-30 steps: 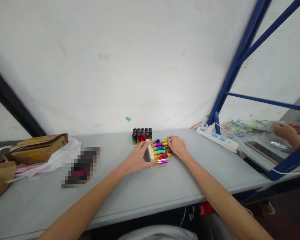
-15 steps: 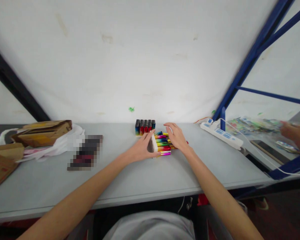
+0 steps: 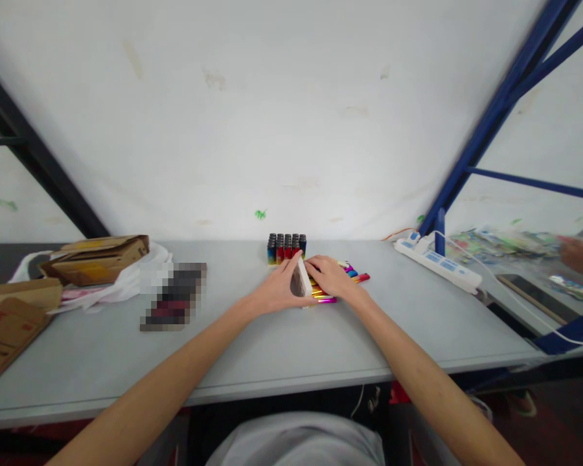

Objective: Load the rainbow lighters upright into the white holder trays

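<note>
Near the wall side of the desk, my left hand (image 3: 274, 289) grips a small white box (image 3: 302, 278) by its edges, tipped on its side, fingers above and thumb below. Against the box's right side lie several shiny, bright-coloured sticks that look like lighters (image 3: 326, 299). My right hand (image 3: 331, 277) is cupped over them, fingers together and bent towards the box; its fingertips are partly hidden. More of these lighters (image 3: 362, 277) stick out beyond the right hand. Just behind the box stands a tight block of upright lighters (image 3: 284, 249) with black tops and blue or red bodies.
Left on the grey desk (image 3: 243, 349) are a pixelated dark flat object (image 3: 175, 296), cardboard boxes (image 3: 100, 259) and a white plastic bag (image 3: 126, 278). A power strip (image 3: 440, 264) lies right, by a blue frame (image 3: 486, 129). Beyond are a phone (image 3: 537, 298) and another person's hand (image 3: 580, 259).
My right hand has moved left and down onto the shiny lighters, its fingers closing together near the box. My left hand keeps its grip on the box. The view has shifted slightly.
</note>
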### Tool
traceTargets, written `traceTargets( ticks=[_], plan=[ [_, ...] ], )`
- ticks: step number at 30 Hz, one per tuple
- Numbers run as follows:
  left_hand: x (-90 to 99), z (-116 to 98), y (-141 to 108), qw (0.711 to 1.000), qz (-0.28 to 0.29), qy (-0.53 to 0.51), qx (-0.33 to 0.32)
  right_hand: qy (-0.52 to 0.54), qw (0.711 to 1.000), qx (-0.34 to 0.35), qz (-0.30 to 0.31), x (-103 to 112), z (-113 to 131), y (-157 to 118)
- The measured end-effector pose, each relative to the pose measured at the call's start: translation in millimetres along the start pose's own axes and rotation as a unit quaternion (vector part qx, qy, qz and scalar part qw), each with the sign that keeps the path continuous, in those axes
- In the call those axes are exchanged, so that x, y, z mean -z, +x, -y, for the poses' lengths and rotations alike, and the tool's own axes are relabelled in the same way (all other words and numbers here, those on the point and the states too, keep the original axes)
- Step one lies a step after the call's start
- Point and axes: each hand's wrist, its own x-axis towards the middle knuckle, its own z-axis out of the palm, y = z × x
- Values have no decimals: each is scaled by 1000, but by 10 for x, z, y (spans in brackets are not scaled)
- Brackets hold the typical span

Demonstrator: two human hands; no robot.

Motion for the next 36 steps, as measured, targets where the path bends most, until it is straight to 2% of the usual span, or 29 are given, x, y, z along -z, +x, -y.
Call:
traceTargets(
  ticks=[13,16,19,22,25,29,36],
  plan=[
    [19,65,-14,1000,12,-15,12,45,998,-6,-32,178,-422,-184],
    [19,72,-15,1000,5,-3,3,49,999,-9,-22,256,-390,-201],
    [14,49,-14,1000,-2,4,-7,46,999,-12,-17,290,-249,-197],
    [7,11,-10,1000,2,0,-11,10,1000,-3,-15,212,-74,-178],
    [8,-16,-4,1000,0,-5,-9,-90,995,39,13,87,25,-166],
    [41,-25,5,1000,6,4,-11,-138,987,74,31,38,-21,-173],
    [114,10,0,1000,20,3,3,-44,998,40,15,190,-216,-208]
  ],
)
